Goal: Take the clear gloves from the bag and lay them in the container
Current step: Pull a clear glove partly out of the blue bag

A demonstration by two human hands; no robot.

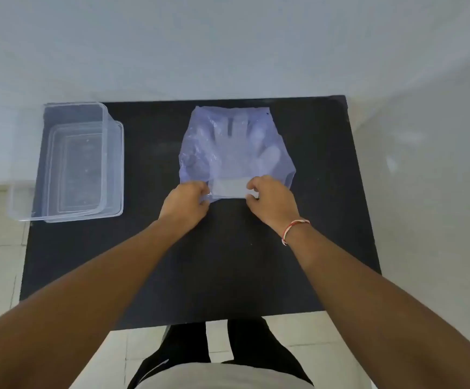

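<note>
A translucent bluish plastic bag [236, 144] lies flat on the black table [200, 262], towards the far middle. Clear gloves [245, 136] show faintly through it, their fingers pointing away from me. My left hand [184, 204] pinches the near left corner of the bag's opening. My right hand [271, 199] pinches the near right corner. A pale strip of the bag's mouth [229, 188] stretches between my hands. The clear plastic container [74, 161] stands at the table's far left corner, with nothing visible inside.
The container overhangs the table's left edge slightly. White walls rise behind and to the right of the table. Pale tiled floor shows on the left and below. My legs stand at the near edge. A red-and-white thread band is on my right wrist [295, 230].
</note>
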